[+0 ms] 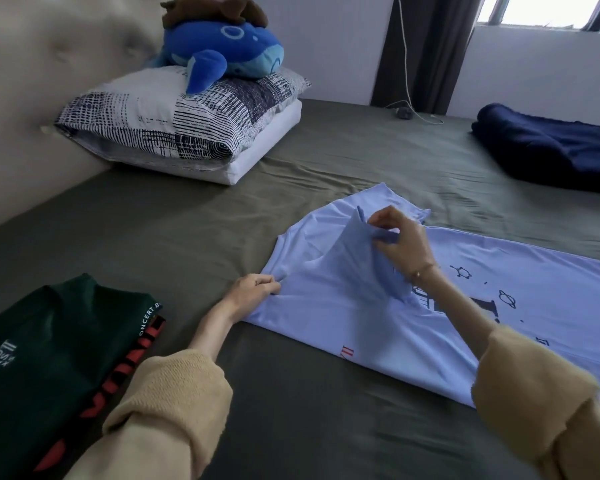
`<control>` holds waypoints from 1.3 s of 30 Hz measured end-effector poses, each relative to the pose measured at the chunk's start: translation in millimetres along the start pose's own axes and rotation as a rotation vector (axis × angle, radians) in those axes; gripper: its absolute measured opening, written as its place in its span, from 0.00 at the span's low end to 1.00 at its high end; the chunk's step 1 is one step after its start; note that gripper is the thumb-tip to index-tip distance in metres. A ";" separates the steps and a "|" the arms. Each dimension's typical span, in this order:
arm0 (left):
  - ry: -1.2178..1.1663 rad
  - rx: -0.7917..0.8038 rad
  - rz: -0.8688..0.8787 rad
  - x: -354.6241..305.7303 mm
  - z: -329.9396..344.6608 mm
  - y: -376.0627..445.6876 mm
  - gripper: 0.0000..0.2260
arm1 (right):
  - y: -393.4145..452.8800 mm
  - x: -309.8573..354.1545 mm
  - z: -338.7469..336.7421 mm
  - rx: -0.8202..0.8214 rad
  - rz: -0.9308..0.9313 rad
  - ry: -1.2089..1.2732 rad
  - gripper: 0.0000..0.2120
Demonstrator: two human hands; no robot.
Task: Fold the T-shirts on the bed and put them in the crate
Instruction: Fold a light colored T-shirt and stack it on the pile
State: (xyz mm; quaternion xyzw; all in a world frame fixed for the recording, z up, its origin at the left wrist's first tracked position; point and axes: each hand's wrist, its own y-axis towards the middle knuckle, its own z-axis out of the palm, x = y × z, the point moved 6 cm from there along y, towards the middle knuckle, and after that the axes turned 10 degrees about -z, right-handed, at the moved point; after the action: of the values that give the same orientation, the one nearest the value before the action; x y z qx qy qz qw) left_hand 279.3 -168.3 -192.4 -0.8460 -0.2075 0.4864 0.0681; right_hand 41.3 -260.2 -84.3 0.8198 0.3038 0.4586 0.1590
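- While the light blue T-shirt [326, 306] lies spread on the bed [187, 220], the right hand [400, 242] pinches a sleeve between thumb and fingertips and holds it raised off the shirt body in a peak.
- Left hand [253, 289]: fingers curled, gripping the shirt's edge just beside the shoulder and pinning it to the sheet.
- Step in hand, as I judge it: folding the sleeve inward. Best to keep the left-hand grip as anchor, carry the pinched sleeve across toward the middle of the shirt, lay it flat, then smooth outward from the fingertips so no ridge stays under the fold.
- Risk: creases radiate from the left fingers; pulling too hard would drag the whole shirt.
- Print on the blue shirt, beyond the right wrist: small planets and dark line drawings; red marks below the forearm, not readable.
- Dark green T-shirt [49, 341] lies well apart from the left fingers, already folded; white lettering "ONCERT B" partly readable, plus large red letters underneath, cut off.
- Crate: not in view.
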 end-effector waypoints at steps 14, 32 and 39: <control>-0.111 -0.043 -0.064 -2.3 -0.4 -5.9 0.09 | -111.8 23.5 48.1 0.346 -0.342 -0.452 0.27; 0.169 -0.059 -0.154 -12.3 5.1 -2.1 0.31 | -107.3 -35.5 -17.2 -0.035 0.297 0.066 0.14; 0.358 -0.131 -0.173 -32.9 8.7 -7.4 0.32 | -113.2 -59.1 -11.0 0.038 0.309 -0.125 0.04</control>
State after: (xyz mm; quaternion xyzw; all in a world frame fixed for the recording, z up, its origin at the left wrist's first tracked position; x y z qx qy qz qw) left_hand 255.3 -176.1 -168.5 -0.9005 -0.2954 0.3061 0.0902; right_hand -31.2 -211.8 -178.3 0.8867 0.1722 0.4197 0.0899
